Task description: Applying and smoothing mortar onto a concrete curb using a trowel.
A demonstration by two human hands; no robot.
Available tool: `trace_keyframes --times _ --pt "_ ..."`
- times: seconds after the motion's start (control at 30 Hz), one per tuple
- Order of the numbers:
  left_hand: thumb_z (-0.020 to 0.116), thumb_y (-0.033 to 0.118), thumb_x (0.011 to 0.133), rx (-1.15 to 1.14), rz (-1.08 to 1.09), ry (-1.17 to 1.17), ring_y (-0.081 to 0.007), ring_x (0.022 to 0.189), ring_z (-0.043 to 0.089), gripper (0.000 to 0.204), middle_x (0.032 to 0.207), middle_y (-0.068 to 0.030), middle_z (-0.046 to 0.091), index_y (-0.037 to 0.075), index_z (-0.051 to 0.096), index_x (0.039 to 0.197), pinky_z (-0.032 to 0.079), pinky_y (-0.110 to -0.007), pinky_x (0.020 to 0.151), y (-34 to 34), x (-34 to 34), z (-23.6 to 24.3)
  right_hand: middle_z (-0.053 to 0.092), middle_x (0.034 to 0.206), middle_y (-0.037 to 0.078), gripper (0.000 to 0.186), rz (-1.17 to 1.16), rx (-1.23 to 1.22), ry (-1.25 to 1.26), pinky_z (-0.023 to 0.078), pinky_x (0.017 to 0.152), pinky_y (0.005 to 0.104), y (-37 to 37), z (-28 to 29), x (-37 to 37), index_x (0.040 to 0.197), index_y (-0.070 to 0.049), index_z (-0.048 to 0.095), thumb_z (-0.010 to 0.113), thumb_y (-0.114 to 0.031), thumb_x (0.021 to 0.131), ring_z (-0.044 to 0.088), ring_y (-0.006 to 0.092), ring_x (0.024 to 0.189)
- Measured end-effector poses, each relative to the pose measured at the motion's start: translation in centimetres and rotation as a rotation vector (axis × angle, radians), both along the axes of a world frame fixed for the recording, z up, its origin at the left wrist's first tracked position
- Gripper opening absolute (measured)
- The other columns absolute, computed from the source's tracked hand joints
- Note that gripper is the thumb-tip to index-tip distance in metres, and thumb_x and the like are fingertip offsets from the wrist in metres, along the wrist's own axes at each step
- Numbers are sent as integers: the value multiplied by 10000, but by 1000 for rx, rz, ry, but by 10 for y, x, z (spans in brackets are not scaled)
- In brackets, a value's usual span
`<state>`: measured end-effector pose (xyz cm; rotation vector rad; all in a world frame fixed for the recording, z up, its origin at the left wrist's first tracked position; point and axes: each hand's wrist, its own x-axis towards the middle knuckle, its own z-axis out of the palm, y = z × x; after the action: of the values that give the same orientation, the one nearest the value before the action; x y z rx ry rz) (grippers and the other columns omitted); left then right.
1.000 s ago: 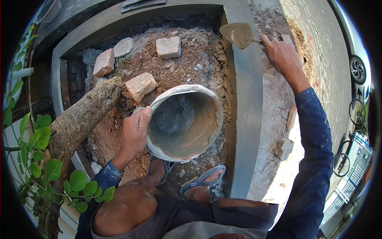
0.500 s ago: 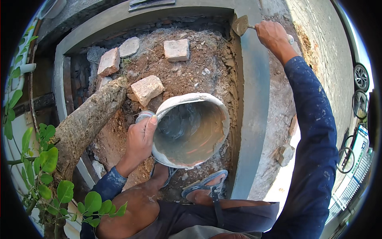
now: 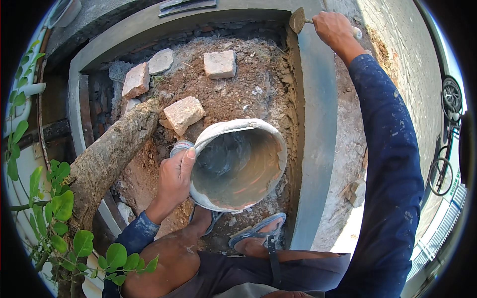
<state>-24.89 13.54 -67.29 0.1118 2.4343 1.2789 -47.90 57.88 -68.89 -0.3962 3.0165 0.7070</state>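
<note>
A white bucket (image 3: 238,198) coated with dried mortar is tipped so its mouth faces me, with wet grey mortar (image 3: 248,174) inside. My left hand (image 3: 174,179) grips its left rim, thumb over the edge. A round can-like end (image 3: 182,147) shows beside those fingers; whether they hold it too I cannot tell. At the far right, my right hand (image 3: 335,31) is closed round the handle of a trowel (image 3: 297,21). The mortar-smeared blade lies at the inner edge of the smooth grey wall top (image 3: 318,129), by the far corner.
Several broken bricks (image 3: 220,64) lie on the soil (image 3: 243,92) inside the low wall. A thick tree trunk (image 3: 109,154) leans in from the left, with green leaves (image 3: 117,255) near my left forearm. Rubble (image 3: 356,192) and paving (image 3: 392,39) are on the right.
My right hand and the trowel have moved slightly farther away and left, toward the wall's far corner. The left hand keeps its grip on the bucket, which has barely shifted.
</note>
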Motion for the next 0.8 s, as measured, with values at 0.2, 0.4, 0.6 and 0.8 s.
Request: trace_keyframes --times 0.2,0.4,0.6,0.8 --pt "455 355 1054 11 7 12 -196 515 359 481 584 -121 362 -22 519 762 329 -387 499 1 0 0 712 842 131 211 44 4 19 568 674 422 -13 5 7 844 -87 728 524 -120 891 714 315 798" --pt "453 357 1053 0 10 -24 -207 512 369 480 585 -125 373 -21 523 765 337 -390 501 0 0 4 719 858 146 191 30 117 -224 570 675 422 -34 23 19 866 -81 733 546 -114 882 716 320 804" --pt "456 354 1050 -6 0 -5 -244 495 378 473 578 -147 377 -20 534 770 344 -398 498 0 -1 5 717 860 149 198 -23 14 -33 568 678 431 -11 16 -4 870 -81 730 536 -113 890 711 336 813" --pt "463 349 1046 -27 6 -26 -262 489 384 463 580 -160 376 -17 537 771 351 -400 500 2 -3 11 720 874 137 202 -24 2 -15 571 677 426 -8 6 -16 896 -87 727 526 -111 899 712 331 831"
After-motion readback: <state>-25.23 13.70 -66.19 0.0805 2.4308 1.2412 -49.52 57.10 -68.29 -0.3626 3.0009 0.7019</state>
